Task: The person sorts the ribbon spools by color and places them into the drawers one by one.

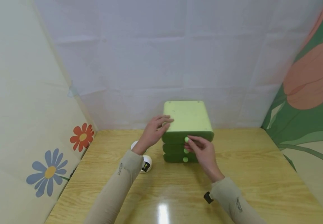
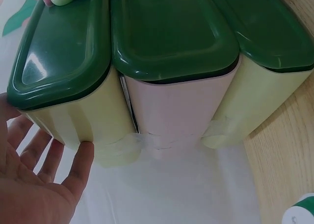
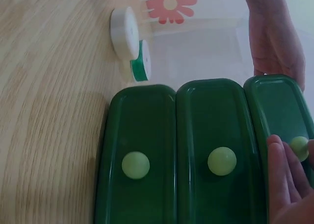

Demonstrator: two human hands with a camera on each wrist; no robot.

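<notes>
A small three-drawer cabinet with a pale green top and dark green drawer fronts stands on the wooden table. My left hand rests on its upper left side, fingers over the top edge; in the left wrist view the fingertips touch the pale side wall. My right hand pinches the round light green knob of the top drawer between thumb and index finger. Below it are the middle drawer's knob and the bottom drawer's knob. All three drawer fronts sit close against the body.
Left of the cabinet, partly behind my left wrist, lies a white round roll beside a smaller white and green one. A white sheet hangs behind the table. Flower-patterned panels stand at the sides.
</notes>
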